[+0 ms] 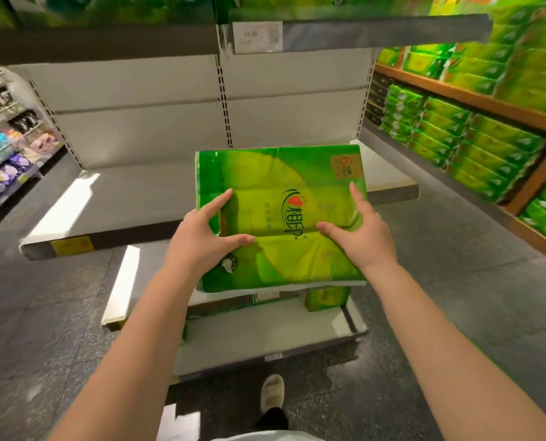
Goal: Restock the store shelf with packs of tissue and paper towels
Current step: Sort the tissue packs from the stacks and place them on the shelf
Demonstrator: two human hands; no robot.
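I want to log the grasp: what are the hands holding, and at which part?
Both hands hold one green tissue pack by its top face: left hand near the left edge, right hand near the right edge.

shop | metal shelf (157,198) with price tag (257,36) | stacked green packs (450,135)

Both hands, left hand (203,232) and right hand (359,232), grip a green tissue pack (281,214) over the bare white shelf (131,198), more green packs (462,138) off right.

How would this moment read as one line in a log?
hands: left hand and right hand hold green tissue pack | shelf: bare
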